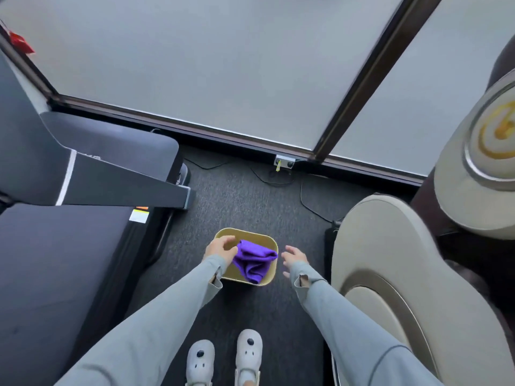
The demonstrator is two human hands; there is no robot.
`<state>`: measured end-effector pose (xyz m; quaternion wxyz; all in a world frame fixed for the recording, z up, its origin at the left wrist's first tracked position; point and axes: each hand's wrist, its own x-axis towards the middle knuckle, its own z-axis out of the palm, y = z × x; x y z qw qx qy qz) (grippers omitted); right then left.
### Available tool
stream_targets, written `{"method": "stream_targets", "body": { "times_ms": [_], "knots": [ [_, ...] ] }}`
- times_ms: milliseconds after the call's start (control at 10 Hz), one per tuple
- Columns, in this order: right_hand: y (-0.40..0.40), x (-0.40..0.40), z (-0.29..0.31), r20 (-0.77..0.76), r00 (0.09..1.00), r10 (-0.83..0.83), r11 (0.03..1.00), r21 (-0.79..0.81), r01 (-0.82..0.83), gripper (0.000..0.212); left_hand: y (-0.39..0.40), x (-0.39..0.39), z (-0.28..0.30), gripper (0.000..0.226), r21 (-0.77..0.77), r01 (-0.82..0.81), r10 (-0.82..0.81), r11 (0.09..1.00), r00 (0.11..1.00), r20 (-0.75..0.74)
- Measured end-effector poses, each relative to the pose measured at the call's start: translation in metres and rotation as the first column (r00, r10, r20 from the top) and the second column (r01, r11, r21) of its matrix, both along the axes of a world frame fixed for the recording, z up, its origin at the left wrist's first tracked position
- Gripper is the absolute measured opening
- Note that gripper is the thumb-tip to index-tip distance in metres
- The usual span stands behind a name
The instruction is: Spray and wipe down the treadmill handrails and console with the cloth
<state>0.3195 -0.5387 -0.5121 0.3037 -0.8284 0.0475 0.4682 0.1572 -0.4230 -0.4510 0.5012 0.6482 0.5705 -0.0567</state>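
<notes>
A crumpled purple cloth [255, 260] lies in a small yellow bin [245, 234] on the dark carpet, one corner hanging over the bin's near rim. My left hand [220, 249] hovers over the bin's left side with loosely bent fingers, right beside the cloth; I cannot tell whether it touches it. My right hand [294, 257] floats just right of the bin, fingers spread, holding nothing. The dark treadmill [55, 246] fills the left side, its handrail [125, 182] reaching toward the middle. No spray bottle is in view.
A beige exercise machine [404, 274] crowds the right side. Frosted glass panels with dark frames stand ahead, a floor socket [284, 162] and loose cables [306, 199] at their base. My two grey shoes [223, 358] stand on the carpet strip between the machines.
</notes>
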Motion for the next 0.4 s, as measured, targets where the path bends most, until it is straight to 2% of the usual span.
{"method": "stream_targets", "body": {
  "times_ms": [100,200,400],
  "knots": [
    [0.004,-0.003,0.017,0.045,0.996,0.076,0.997,-0.035,-0.075,0.040,0.004,-0.001,-0.002,0.038,0.031,0.121,-0.117,0.992,0.986,-0.119],
    [0.007,-0.009,0.040,0.095,0.964,0.247,0.968,-0.071,-0.241,0.036,0.005,-0.002,0.006,0.036,0.063,0.264,-0.246,0.962,0.946,-0.209],
    [0.021,-0.005,0.114,0.189,0.881,0.434,0.901,-0.100,-0.422,0.037,0.021,-0.003,0.075,0.039,0.167,0.496,-0.421,0.852,0.840,-0.343]
  ]
}}
